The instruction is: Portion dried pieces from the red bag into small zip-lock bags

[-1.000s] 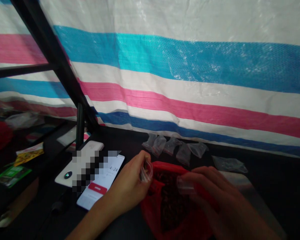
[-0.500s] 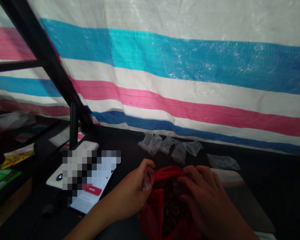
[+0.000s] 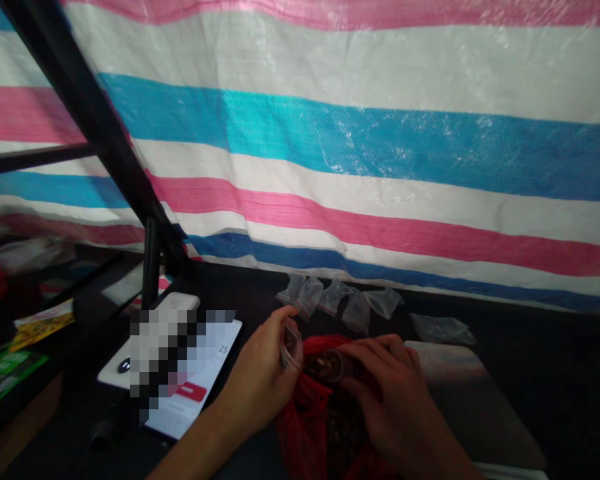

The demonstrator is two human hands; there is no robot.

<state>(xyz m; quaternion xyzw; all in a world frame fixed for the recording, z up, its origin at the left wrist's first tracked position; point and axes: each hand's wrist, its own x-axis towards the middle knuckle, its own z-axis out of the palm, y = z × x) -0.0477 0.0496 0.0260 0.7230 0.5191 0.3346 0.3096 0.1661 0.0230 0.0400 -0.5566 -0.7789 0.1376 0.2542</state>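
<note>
My left hand (image 3: 260, 370) is closed on a small clear plastic bag (image 3: 291, 347), whose mouth is spread toward the right. My right hand (image 3: 393, 387) grips a small clear cup (image 3: 344, 363) filled with small brown pieces, tilted toward the little bag. Below the cup lies a red plastic bag (image 3: 305, 413) with its top open. More of the brown pieces (image 3: 345, 427) show inside it, too dark to name. The right fingers hide part of the cup and of the red bag's rim.
Several small clear bags (image 3: 333, 297) lie along the table's back edge, with a flatter clear bag (image 3: 443, 328) to their right. A flat metal plate (image 3: 480, 400) is beside my right hand. A phone (image 3: 180, 417) and a white device (image 3: 180, 307) lie left. Striped sheeting (image 3: 380, 140) hangs behind.
My right hand has come up out of the red bag with the cup full of brown pieces and moved left, close to the small bag. The view has tilted slightly upward.
</note>
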